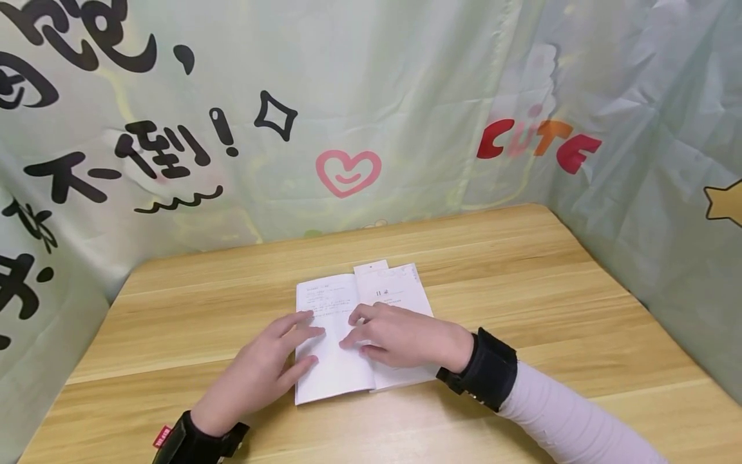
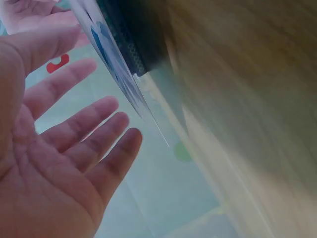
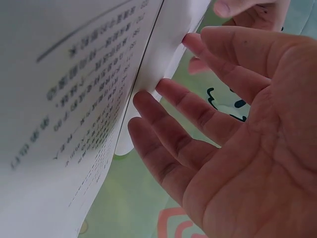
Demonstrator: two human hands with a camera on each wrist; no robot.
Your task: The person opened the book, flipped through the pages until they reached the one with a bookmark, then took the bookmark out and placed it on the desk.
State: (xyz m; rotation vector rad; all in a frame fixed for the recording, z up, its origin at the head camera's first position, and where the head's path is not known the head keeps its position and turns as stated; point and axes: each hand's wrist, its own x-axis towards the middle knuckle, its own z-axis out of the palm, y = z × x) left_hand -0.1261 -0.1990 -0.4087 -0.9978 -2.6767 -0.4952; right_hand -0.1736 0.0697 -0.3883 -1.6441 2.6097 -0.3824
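An open book lies on the wooden table, its printed left page and right contents page facing up. My right hand reaches across the right page, and its relaxed fingertips touch the paper near the middle fold. In the right wrist view, printed lines on the page stand beside the spread fingers. Over the outer edge of the left page, my left hand has its fingers spread and slightly bent. Seen from the left wrist, the palm faces the book's edge and grips nothing.
A white slip sticks out above the top of the book. Behind the wooden table hangs a pale green printed curtain, which also runs along both sides. Black bands wrap both wrists.
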